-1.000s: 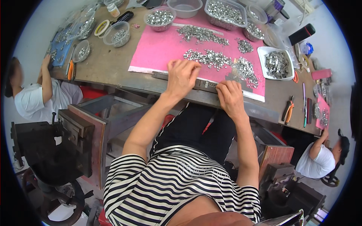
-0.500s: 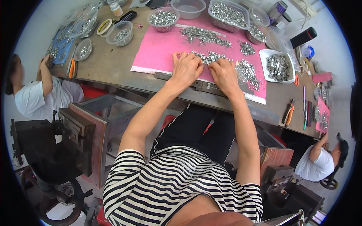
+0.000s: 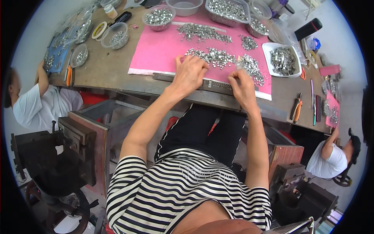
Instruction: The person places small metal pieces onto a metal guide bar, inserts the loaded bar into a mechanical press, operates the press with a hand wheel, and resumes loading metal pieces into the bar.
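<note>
My left hand (image 3: 189, 74) is bent over the front of the pink mat (image 3: 152, 50), fingers curled, at the near left side of a loose pile of small silver metal pieces (image 3: 218, 57). What its fingertips hold is hidden. To its right, my right hand (image 3: 244, 90) has thumb and forefinger drawn together above the table's front edge; anything between them is too small to name. A long narrow metal bar (image 3: 218, 85) lies along that edge under both hands, with a row of small pieces or slots showing between them.
More silver pieces lie in heaps farther back on the mat. Plastic tubs (image 3: 159, 17) and a white tray (image 3: 281, 60) hold similar pieces. Orange-handled pliers (image 3: 297, 109) lie at right, another pair (image 3: 69, 76) at left. People sit at both sides; a dark machine (image 3: 54, 152) stands lower left.
My right hand has drawn back from the pile toward me and slightly right, uncovering the bar. My left hand stays near the pile. The whole view has shifted slightly.
</note>
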The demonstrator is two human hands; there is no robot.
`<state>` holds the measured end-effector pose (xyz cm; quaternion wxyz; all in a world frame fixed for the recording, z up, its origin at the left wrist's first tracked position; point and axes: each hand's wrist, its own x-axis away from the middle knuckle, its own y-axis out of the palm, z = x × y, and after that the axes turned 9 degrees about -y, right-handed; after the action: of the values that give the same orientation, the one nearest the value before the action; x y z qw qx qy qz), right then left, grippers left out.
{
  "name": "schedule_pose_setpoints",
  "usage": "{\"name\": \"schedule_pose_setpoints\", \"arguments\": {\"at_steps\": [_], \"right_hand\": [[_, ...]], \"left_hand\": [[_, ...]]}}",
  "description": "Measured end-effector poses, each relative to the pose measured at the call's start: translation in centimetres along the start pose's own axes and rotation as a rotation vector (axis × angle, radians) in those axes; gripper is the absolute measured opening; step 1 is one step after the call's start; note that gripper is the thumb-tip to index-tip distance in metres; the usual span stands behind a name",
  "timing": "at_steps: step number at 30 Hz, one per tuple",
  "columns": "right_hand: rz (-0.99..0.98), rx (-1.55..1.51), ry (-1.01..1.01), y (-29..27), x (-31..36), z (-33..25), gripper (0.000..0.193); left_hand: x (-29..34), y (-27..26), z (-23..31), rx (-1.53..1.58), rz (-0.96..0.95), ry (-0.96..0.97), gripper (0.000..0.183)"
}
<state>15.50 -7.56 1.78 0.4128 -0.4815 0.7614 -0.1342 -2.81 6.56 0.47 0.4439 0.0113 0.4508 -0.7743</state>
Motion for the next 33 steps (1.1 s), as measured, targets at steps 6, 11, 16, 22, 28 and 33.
{"name": "schedule_pose_setpoints", "arguments": {"at_steps": [6, 11, 16, 22, 28, 33], "right_hand": [[0.048, 0.076, -0.076, 0.6, 2.9, -1.0, 0.012], [0.108, 0.193, -0.160, 1.2, 3.5, -0.9, 0.014], [0.102, 0.202, -0.157, 0.9, 3.7, -1.0, 0.013], [0.202, 0.056, -0.068, 0.6, 4.4, -0.7, 0.013], [0.292, 0.078, -0.044, 0.7, 4.6, -0.6, 0.013], [0.320, 0.084, -0.007, 0.3, 5.3, -0.7, 0.016]], "left_hand": [[2.4, 2.2, 3.3, 0.100, -0.018, 0.118, 0.007], [2.6, 3.0, 3.8, 0.117, 0.001, 0.151, 0.009], [2.7, 3.1, 3.9, 0.092, -0.007, 0.160, 0.011], [2.7, 3.2, 3.9, 0.066, 0.009, 0.194, 0.011], [2.7, 2.9, 3.9, 0.093, -0.018, 0.176, 0.012], [2.6, 2.7, 3.7, 0.159, -0.031, 0.125, 0.014]]}}
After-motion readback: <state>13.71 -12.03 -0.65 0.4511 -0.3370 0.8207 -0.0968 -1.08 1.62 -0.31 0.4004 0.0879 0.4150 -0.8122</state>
